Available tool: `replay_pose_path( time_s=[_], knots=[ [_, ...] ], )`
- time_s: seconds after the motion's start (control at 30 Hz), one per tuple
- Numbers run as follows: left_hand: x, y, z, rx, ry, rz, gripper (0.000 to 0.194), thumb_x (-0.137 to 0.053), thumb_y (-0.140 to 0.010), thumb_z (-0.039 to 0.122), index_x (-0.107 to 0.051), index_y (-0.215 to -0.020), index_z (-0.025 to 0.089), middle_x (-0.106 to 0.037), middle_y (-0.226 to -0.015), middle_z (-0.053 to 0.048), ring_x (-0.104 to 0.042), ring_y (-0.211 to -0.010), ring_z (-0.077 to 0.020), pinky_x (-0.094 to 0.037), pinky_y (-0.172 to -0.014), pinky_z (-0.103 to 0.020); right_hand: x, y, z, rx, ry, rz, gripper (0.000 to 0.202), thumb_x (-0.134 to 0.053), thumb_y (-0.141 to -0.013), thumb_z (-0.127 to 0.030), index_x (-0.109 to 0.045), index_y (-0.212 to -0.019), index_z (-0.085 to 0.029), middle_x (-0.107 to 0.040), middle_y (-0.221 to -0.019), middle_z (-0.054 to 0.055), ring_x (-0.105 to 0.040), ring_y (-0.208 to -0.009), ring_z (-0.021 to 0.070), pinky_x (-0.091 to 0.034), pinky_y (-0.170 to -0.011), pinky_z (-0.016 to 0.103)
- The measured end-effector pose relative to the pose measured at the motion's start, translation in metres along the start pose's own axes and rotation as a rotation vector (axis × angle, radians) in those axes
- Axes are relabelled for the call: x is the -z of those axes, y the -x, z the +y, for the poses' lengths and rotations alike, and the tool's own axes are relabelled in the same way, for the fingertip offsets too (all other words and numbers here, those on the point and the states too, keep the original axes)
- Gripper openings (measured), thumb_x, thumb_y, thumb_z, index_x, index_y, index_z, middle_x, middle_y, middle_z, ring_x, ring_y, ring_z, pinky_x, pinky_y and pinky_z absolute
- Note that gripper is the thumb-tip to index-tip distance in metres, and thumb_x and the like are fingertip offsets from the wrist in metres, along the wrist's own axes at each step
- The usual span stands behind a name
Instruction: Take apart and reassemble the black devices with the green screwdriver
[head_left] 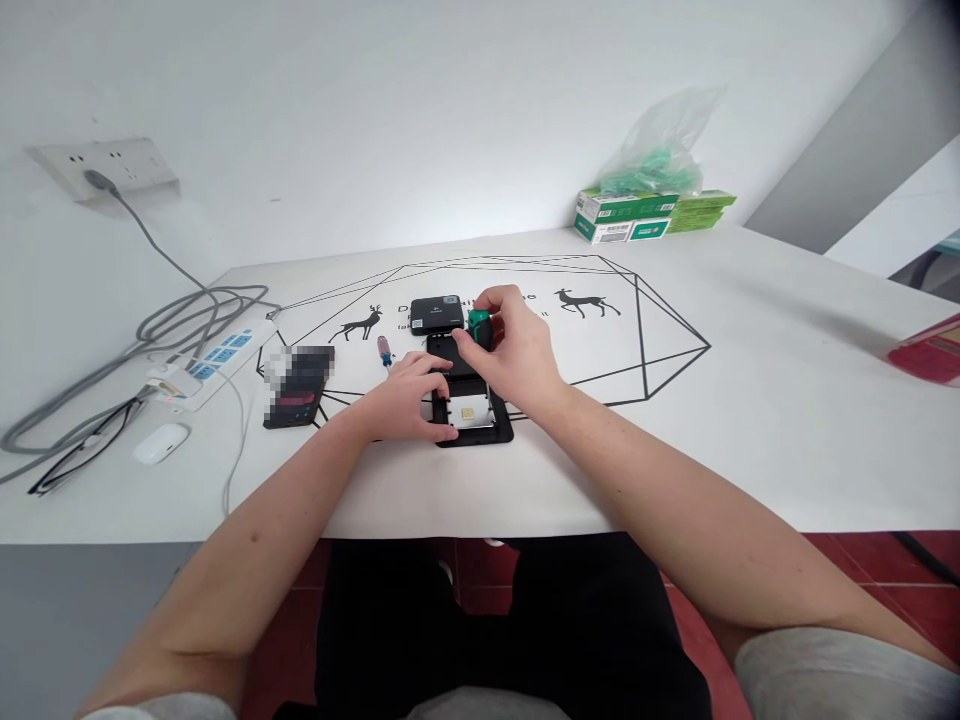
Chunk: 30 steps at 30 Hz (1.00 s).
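At the far left, a grey plug [99, 181] is seated in the white wall socket [142, 165]. Dark-framed eyeglasses [86, 450] are laid near a closed white earphone case [161, 443], whose contents cannot be seen. A white charger [174, 380] is plugged into the power strip [225, 360]. Beside it, a smartphone [300, 388] and a small red-handled screwdriver [385, 349] are laid on the table [585, 480].

An open black housing [495, 434] is set at the table's middle; within it, a silvery plate [480, 411] bearing a gold square is seen. Its left side is touched by the left hand [409, 398], thumb and fingers apart; whether it is gripped or only steadied cannot be told. Beyond it, a flat black box [436, 315] is placed. The green-and-black screwdriver [479, 325] is clasped by the right hand [517, 345], its tip hidden.

Farther right, green-and-white cartons [626, 215] are stacked beneath a clear plastic bag [660, 150] in which green material is held.
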<state>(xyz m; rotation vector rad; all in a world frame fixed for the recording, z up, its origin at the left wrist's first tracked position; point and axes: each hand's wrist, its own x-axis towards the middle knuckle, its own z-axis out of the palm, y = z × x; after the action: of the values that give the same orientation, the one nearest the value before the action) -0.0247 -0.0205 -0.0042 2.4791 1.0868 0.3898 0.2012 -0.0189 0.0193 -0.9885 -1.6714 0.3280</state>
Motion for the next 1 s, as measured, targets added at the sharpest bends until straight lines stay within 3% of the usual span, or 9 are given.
replay_pose_path(
  time_s=[0.27,0.47,0.67,0.8,0.93,1.0],
  knots=[
    [0.004,0.002,0.002,-0.005,-0.018,-0.006,0.038,-0.093,-0.078,0.053,-0.071,-0.094,0.027,-0.06,-0.161,-0.011,-0.042,-0.155,-0.0437,-0.04,-0.128,-0.07,0.0,0.0,0.0,0.037,-0.052,0.027,0.029,-0.078,-0.09,-0.042,-0.057,-0.105,-0.028,-0.07,-0.093,0.0,-0.063,-0.079,0.0195,-0.052,-0.068,0.038],
    [0.007,0.003,0.003,0.016,-0.03,-0.013,0.04,-0.093,-0.078,0.055,-0.071,-0.096,0.026,-0.059,-0.162,-0.011,-0.041,-0.156,-0.0439,-0.04,-0.129,-0.07,0.008,-0.005,-0.007,0.111,-0.16,0.044,0.023,-0.077,-0.089,-0.04,-0.057,-0.091,-0.028,-0.058,-0.086,0.0,-0.054,-0.077,0.0187,-0.05,-0.068,0.037],
    [0.006,0.004,0.002,0.03,-0.015,-0.021,0.043,-0.094,-0.078,0.057,-0.07,-0.096,0.026,-0.06,-0.161,-0.012,-0.041,-0.157,-0.0427,-0.041,-0.128,-0.068,0.012,-0.013,0.001,0.078,-0.466,-0.104,0.031,-0.086,-0.083,-0.042,-0.059,-0.086,-0.027,-0.063,-0.09,0.0,-0.056,-0.079,0.017,-0.05,-0.067,0.035],
    [0.007,0.004,0.002,0.018,-0.007,-0.013,0.042,-0.095,-0.078,0.056,-0.07,-0.096,0.026,-0.061,-0.159,-0.011,-0.044,-0.155,-0.0419,-0.043,-0.127,-0.067,0.021,-0.021,0.008,0.013,-0.621,-0.232,0.032,-0.093,-0.08,-0.045,-0.069,-0.088,-0.025,-0.069,-0.091,0.0,-0.058,-0.077,0.0154,-0.05,-0.066,0.033],
    [0.006,0.004,0.001,0.018,-0.004,-0.009,0.042,-0.096,-0.078,0.055,-0.071,-0.097,0.026,-0.062,-0.158,-0.012,-0.044,-0.154,-0.0418,-0.043,-0.127,-0.066,0.033,-0.026,0.01,-0.109,-0.751,-0.451,0.028,-0.089,-0.086,-0.046,-0.079,-0.1,-0.024,-0.079,-0.097,0.003,-0.071,-0.085,0.02,-0.058,-0.078,0.039],
    [0.006,0.003,0.0,0.02,-0.002,-0.012,0.043,-0.096,-0.078,0.055,-0.071,-0.098,0.026,-0.063,-0.158,-0.012,-0.045,-0.154,-0.0416,-0.043,-0.127,-0.065,0.035,-0.027,0.012,-0.169,-0.816,-0.479,0.024,-0.085,-0.088,-0.044,-0.081,-0.1,-0.023,-0.082,-0.101,0.006,-0.075,-0.093,0.0234,-0.059,-0.085,0.042]
  ],
)
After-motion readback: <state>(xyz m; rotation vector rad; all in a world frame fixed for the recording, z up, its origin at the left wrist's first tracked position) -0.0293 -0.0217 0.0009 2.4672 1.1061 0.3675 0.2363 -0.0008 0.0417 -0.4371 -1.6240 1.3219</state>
